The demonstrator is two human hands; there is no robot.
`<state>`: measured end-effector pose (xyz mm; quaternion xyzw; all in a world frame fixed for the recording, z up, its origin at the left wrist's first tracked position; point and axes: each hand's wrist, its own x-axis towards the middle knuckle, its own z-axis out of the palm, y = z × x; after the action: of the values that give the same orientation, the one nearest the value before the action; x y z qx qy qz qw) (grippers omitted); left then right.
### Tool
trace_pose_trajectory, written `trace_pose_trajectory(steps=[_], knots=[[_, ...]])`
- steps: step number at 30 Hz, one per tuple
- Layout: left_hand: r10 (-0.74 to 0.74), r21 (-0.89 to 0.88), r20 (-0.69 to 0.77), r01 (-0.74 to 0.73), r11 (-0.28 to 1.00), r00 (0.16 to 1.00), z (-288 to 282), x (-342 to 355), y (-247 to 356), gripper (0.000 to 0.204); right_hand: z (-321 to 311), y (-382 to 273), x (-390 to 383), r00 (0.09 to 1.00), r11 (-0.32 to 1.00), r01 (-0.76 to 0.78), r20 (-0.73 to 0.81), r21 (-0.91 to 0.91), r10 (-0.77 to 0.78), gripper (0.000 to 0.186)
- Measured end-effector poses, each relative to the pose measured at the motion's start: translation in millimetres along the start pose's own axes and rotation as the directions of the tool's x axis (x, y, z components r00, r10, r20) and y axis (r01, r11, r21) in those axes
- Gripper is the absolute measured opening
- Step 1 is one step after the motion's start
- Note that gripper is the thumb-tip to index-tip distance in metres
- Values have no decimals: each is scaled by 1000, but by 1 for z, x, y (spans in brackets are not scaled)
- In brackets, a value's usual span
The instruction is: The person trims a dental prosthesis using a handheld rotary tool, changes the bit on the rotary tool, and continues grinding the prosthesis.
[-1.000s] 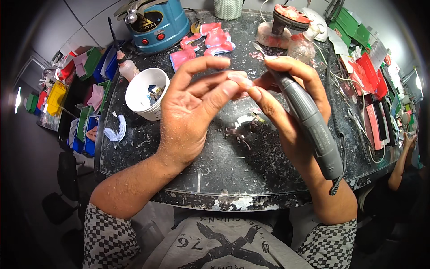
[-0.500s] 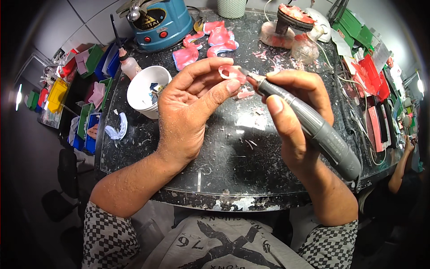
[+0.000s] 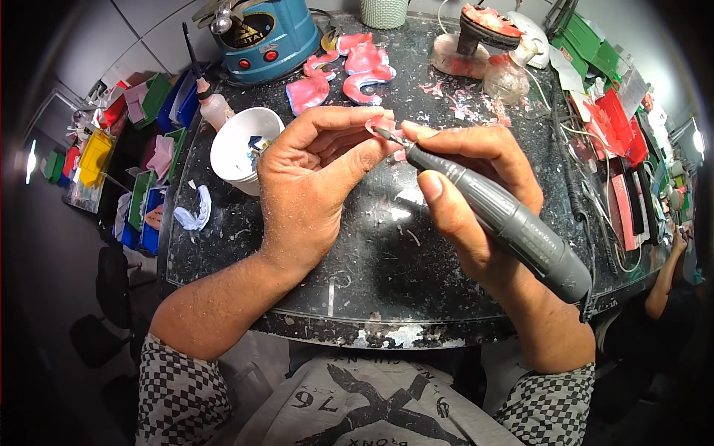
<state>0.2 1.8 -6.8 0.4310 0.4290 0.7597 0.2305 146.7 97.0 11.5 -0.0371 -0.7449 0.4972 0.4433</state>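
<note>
Between the thumb and fingertips of my left hand is a small pink denture piece, raised above the table. My right hand is closed around a dark grey rotary handpiece, gripped much like a pen. The metal bur at its tip reaches the inner side of the pink piece; whether it touches is hard to tell. Fine pale dust covers my left hand and forearm. My left fingers partly hide the piece.
A white cup with small bits stands left of my left hand, near a pale blue dental mould. Pink-and-blue moulds lie beyond, beside a blue machine. A glass burner stands far right. Shavings litter the black table.
My right hand has shifted left and slightly down with the handpiece, bringing the bur from the piece's right edge to its inner side. The pink piece has turned in my left fingers.
</note>
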Motion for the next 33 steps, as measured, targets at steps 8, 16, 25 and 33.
trace_pose_trajectory(steps=[8,16,25,33], knots=[[-3,100,-6,4,995,1000,2,-1,6,14,2,2,0,999,998,32,-35,-49,-34,28],[8,190,-39,-1,982,999,3,0,8,12,5,8,0,996,995,89,-21,-49,-90,27],[-22,165,-60,31,986,998,4,-1,9,11,5,11,0,994,994,96,-46,-46,-98,25],[-94,197,-37,100,975,995,1,0,10,18,4,6,1,999,999,21,-38,-31,-22,24]])
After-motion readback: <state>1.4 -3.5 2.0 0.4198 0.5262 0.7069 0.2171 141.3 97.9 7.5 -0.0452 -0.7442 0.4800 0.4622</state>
